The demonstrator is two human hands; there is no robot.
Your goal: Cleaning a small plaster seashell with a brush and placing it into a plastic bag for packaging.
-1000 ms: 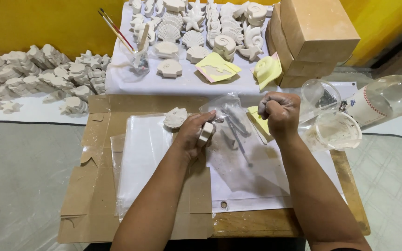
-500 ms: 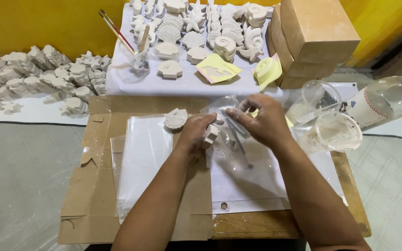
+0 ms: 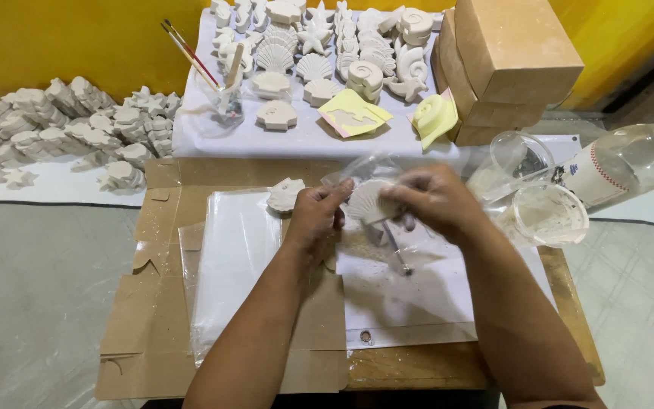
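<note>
At frame centre a white plaster shell (image 3: 369,201) is now gripped between left hand (image 3: 316,216) and right hand (image 3: 433,201) — brought together since a second ago, the shell turned up.

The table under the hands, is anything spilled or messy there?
Yes. Pale powder is scattered on the white sheet just below the shell piece that both hands hold, beside a thin metal tool. Nothing looks broken.

One head-worn camera looks steeply down, close over the cardboard-covered table (image 3: 153,333), facing the yellow wall (image 3: 62,38).
</note>
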